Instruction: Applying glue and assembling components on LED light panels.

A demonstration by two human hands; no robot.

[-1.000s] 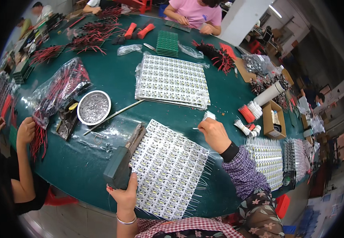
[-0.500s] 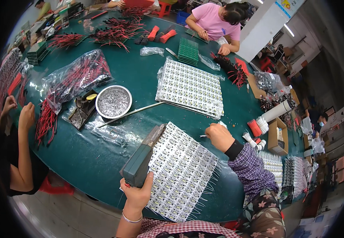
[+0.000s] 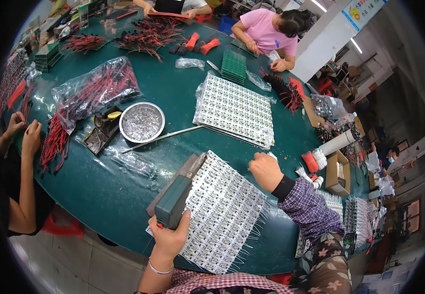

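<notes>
Left hand [image 3: 169,238] is gripping the near end of a dark green block [image 3: 174,202] lying along the left edge of the white component panel [image 3: 222,215]. Right hand [image 3: 265,170] is resting fisted at the panel's far right corner; contents unclear. Panel is lying on the green table [image 3: 100,186], metal bowl [image 3: 142,122] beyond it.

From my remote view, my left hand [image 3: 169,238] is bare, with a thin pale bangle around the wrist and red polish on the fingernails. My right hand [image 3: 265,170] emerges from a black cuff on a purple-and-white checked sleeve, which gives way to dark fabric printed with pale flowers. Red-and-white checked cloth covers my front at the lower edge.
</notes>
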